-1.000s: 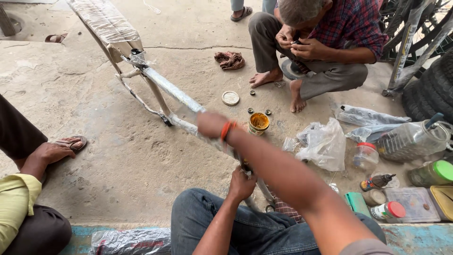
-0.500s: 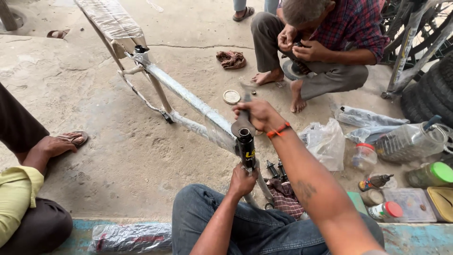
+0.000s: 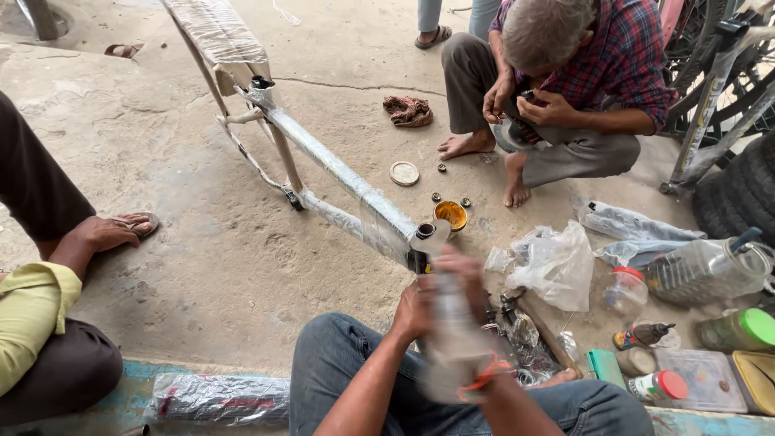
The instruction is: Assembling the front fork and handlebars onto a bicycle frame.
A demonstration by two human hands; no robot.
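Concrete floor [image 3: 202, 242]; both hands, left hand [image 3: 413, 311], right hand [image 3: 460, 266], seemingly on plastic-wrapped frame [image 3: 339, 173].

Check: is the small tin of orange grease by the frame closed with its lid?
No. The grease tin stands open, its orange contents showing, and a round lid lies apart on the concrete floor.

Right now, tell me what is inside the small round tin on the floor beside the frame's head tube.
The open tin holds an orange-yellow paste filling its bottom. What the paste is cannot be told. The wrapped bicycle frame covers its near-left edge. Small dark round parts lie outside it, on the concrete.
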